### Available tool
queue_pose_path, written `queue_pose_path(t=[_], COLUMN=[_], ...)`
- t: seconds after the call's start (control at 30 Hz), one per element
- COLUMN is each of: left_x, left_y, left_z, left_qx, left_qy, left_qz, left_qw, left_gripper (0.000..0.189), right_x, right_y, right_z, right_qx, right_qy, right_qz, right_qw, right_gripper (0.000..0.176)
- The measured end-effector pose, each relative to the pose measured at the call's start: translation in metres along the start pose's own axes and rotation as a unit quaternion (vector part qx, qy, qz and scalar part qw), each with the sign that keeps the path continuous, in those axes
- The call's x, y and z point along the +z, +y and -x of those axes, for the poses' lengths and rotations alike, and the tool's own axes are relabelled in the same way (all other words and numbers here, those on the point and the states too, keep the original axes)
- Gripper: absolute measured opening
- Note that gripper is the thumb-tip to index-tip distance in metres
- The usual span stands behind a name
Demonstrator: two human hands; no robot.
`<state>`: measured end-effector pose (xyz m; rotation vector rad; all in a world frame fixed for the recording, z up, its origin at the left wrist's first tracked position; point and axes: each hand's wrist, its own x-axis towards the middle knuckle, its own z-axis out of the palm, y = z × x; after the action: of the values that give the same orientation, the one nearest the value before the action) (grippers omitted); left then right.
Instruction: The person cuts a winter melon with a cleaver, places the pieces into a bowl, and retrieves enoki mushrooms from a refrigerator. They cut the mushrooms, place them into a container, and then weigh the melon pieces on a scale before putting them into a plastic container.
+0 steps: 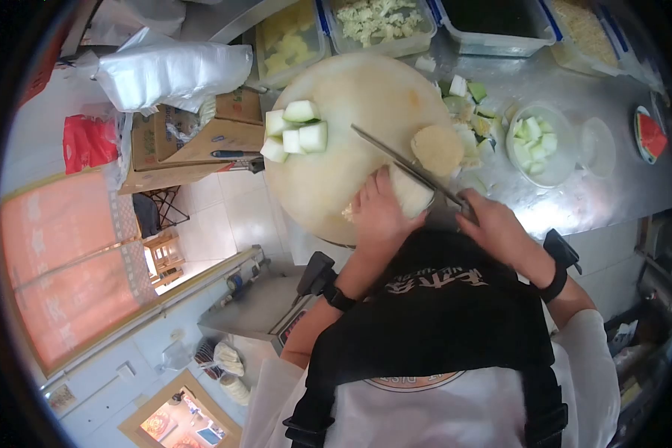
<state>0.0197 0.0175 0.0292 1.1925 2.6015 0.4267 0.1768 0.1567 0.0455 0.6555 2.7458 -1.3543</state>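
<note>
A large pale slab of winter melon or similar vegetable (411,193) lies at the near right edge of the round cutting board (336,187). My left hand (379,209) rests against its left side, fingers bent and pressed to it. In my right hand (489,224) is the handle of a knife (399,158), whose blade slants to the upper left across the board, beside the slab. Pale chunks with green edges (312,137) sit at the board's left. A round tan piece (437,151) lies right of the blade.
Peelings and scraps (476,119) lie right of the board, near a bowl of cut pieces (534,145). Food containers (381,46) line the far side. Cardboard boxes (201,142) stand left, and a watermelon slice (651,136) is at the far right.
</note>
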Motion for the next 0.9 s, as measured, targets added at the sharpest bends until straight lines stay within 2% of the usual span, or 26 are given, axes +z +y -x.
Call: queue_pose_path(t=[0.03,0.1,0.17,0.23,0.27,0.3,0.4,0.43,0.5,0.57,0.6,0.67,0.7,0.77,0.8,0.83,0.87,0.9], left_x=[0.000,-0.002,-0.007,-0.010,-0.012,-0.011,-0.013,-0.020,-0.028,-0.031,-0.034,-0.039,-0.042,-0.050,-0.053,-0.055,-0.056,-0.056], left_y=[-0.001,-0.001,0.000,-0.001,-0.002,-0.004,-0.009,-0.011,-0.020,-0.033,-0.040,-0.052,-0.053,-0.051,-0.051,-0.052,-0.051,-0.050], left_z=[-0.001,0.001,0.003,0.002,0.003,0.001,-0.004,-0.007,-0.011,-0.015,-0.017,-0.019,-0.017,-0.014,-0.012,-0.011,-0.009,-0.007], left_qx=[-0.010,-0.016,-0.003,0.002,0.002,0.011,0.026,0.005,-0.016,-0.004,-0.009,0.024,0.013,-0.067,-0.073,-0.078,-0.081,-0.085], left_qy=[-0.019,-0.033,-0.029,-0.029,-0.033,-0.032,-0.024,-0.054,-0.082,-0.105,-0.100,-0.129,-0.118,-0.153,-0.140,-0.150,-0.161,-0.150], left_qz=[0.001,0.006,-0.011,-0.003,0.005,0.012,0.037,0.075,0.113,0.215,0.215,0.354,0.353,0.562,0.559,0.608,0.654,0.653], left_qw=[1.000,0.999,1.000,1.000,0.999,0.999,0.999,0.996,0.990,0.971,0.971,0.926,0.928,0.810,0.814,0.776,0.734,0.738], left_gripper=[0.094,0.095,0.095,0.094,0.092,0.092,0.090,0.088,0.087,0.082,0.082,0.079,0.079,0.080,0.080,0.081,0.083,0.083], right_x=[-0.005,-0.017,-0.027,-0.041,-0.045,-0.054,-0.071,-0.077,-0.083,-0.085,-0.084,-0.080,-0.077,-0.073,-0.072,-0.071,-0.067,-0.063], right_y=[0.004,0.010,0.008,0.006,0.015,0.020,0.053,0.066,0.115,0.160,0.187,0.248,0.284,0.351,0.358,0.365,0.373,0.381], right_z=[-0.004,-0.010,-0.003,0.016,0.029,0.043,0.091,0.105,0.138,0.165,0.178,0.198,0.207,0.222,0.218,0.211,0.205,0.199], right_qx=[-0.003,0.075,0.089,0.135,0.098,0.112,0.115,0.119,0.114,0.147,0.193,0.256,0.275,0.305,0.335,0.363,0.355,0.307], right_qy=[0.007,-0.011,0.006,0.060,0.112,0.149,0.343,0.397,0.473,0.515,0.525,0.531,0.529,0.517,0.506,0.496,0.490,0.500], right_qz=[0.006,-0.116,-0.152,-0.241,-0.239,-0.260,-0.230,-0.221,-0.219,-0.195,-0.165,-0.103,-0.072,-0.067,-0.034,0.000,-0.006,0.012], right_qw=[1.000,0.990,0.984,0.959,0.959,0.947,0.904,0.883,0.846,0.822,0.812,0.801,0.799,0.797,0.794,0.789,0.796,0.810], right_gripper=[0.028,0.025,0.025,0.027,0.030,0.028,0.024,0.024,0.027,0.031,0.033,0.036,0.037,0.040,0.040,0.039,0.039,0.039])
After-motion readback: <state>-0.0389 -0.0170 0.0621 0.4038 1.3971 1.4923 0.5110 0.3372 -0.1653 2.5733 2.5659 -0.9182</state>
